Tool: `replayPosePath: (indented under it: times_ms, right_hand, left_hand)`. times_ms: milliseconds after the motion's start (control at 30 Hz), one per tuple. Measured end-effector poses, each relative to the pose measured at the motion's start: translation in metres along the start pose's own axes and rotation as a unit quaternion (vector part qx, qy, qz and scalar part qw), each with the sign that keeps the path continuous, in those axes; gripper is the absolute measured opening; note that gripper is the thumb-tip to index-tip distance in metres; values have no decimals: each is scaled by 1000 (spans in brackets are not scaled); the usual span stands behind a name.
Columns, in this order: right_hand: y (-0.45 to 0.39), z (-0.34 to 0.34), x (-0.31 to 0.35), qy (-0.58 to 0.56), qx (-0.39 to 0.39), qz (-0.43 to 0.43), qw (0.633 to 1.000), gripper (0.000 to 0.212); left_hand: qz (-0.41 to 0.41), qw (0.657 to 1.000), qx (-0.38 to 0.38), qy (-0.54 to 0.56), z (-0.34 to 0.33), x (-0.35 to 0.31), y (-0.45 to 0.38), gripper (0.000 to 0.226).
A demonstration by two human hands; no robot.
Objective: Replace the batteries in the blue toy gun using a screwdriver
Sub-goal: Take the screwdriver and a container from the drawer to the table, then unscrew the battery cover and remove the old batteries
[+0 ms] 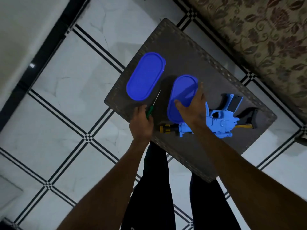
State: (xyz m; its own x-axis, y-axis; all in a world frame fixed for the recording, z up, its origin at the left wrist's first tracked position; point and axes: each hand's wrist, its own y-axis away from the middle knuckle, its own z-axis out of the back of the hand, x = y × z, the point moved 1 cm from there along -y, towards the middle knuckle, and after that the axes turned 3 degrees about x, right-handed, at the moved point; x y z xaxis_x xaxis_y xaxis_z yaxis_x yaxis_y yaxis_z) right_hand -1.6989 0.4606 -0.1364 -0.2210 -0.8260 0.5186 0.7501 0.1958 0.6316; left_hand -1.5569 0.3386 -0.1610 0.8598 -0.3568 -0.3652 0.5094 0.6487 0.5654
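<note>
Table: dark woven top point(191, 67) over white tiled floor.
Toy gun: blue toy gun point(221, 122) lies on the table's near right part.
Right hand: right hand point(192, 107) grips a blue oval lid point(182, 95), just left of the gun.
Left hand: left hand point(141, 123) holds the green-handled screwdriver point(152, 107).
Far left: second blue oval lid point(145, 76).

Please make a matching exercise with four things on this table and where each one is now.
1. screwdriver
2. blue toy gun
3. far blue lid
4. near blue lid

a. gripped by the right hand
b. lies on the table, nearest the left edge
c. handle in the left hand
d. lies partly under the right forearm

Pairs: 1-c, 2-d, 3-b, 4-a
</note>
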Motion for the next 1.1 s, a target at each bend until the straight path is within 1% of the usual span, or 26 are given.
replayPosePath:
  times_ms: [133,200,267,300,367,433,500,600,667,767,833,900,967,1000,1033,1067,1100]
  right_hand:
    - [21,34,-10,35,12,55,998,78]
    - [40,62,-21,45,20,99,994,65]
    - [66,95,-38,44,49,142,988,54]
    - [70,103,-40,40,62,147,986,50]
    - [97,133,-55,41,104,190,975,43]
    - [117,171,-71,51,122,229,964,38]
    - [133,194,-87,67,147,240,957,36]
    - [145,225,-108,129,174,260,941,36]
    - [154,242,-113,187,187,279,923,36]
    - [159,259,-108,215,187,296,912,49]
    - [167,269,-108,247,185,313,898,53]
    - [172,276,-106,269,172,346,882,50]
    - [172,281,-97,280,171,371,869,40]
    - [174,279,-88,311,186,412,836,38]
    - [170,280,-82,327,187,418,826,36]
    - [160,279,-80,337,187,414,825,35]
    - [146,279,-73,365,210,427,801,34]
  left_hand:
    - [29,999,-29,6,7,-9,47,35]
    - [29,997,-59,28,11,-20,86,30]
    - [24,995,-93,29,15,-36,136,25]
    - [21,994,-107,24,18,-39,147,24]
    - [31,988,-149,32,15,-51,207,22]
    - [40,981,-185,50,3,-77,260,20]
    - [73,980,-175,66,-17,-92,300,20]
    - [114,978,-150,91,-42,-122,351,20]
    - [123,971,-165,120,-48,-135,376,18]
    - [123,967,-172,142,-52,-147,381,14]
    - [121,958,-198,170,-56,-148,386,16]
    - [110,950,-212,201,-59,-150,388,20]
    - [101,944,-232,210,-58,-150,383,24]
    - [127,929,-269,220,-58,-149,394,24]
    - [131,924,-276,229,-57,-150,392,22]
    - [132,925,-273,230,-58,-153,389,19]
    - [162,911,-293,242,-63,-162,387,16]
